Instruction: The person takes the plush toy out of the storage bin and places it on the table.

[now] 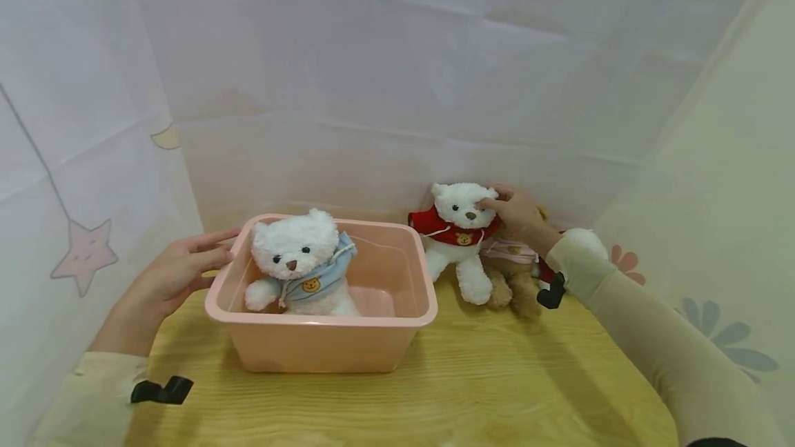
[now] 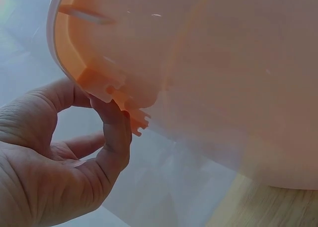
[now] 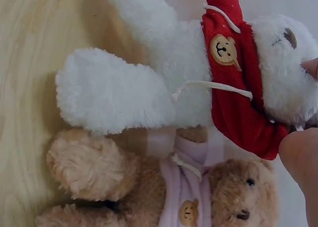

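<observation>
Fingers of the right hand [image 1: 515, 214] were curled onto the head of the white bear in the red hoodie [image 1: 458, 240], thumb and fingertips pinching the fur by its ear and cheek. That bear sat upright against the back curtain [image 1: 385, 88], just right of the pink tub [image 1: 348, 347], with a brown bear in a pale pink top [image 1: 515, 274] pressed against its far side. Its long axis ran head-up, legs out toward the person, so the grip was at the very top of the toy. From the right wrist view the red hoodie [image 3: 238, 88] lay just beside the fingertip [image 3: 300, 152], and the brown bear [image 3: 198, 197] touched the white one along the body.

On the other side, the left hand [image 1: 170, 278] rested on the tub's left rim, fingers nearly straight and relaxed; the left wrist view showed the thumb [image 2: 117, 137] touching the moulded handle [image 2: 119, 95] under the rim, not closed round it. Inside the tub sat a white bear in a blue hoodie [image 1: 301, 264], leaning toward the left wall. Judged from this, the red-hooded bear lay well nearer the right hand, and the tub opening lay to its left across the wooden tabletop [image 1: 472, 392].
</observation>
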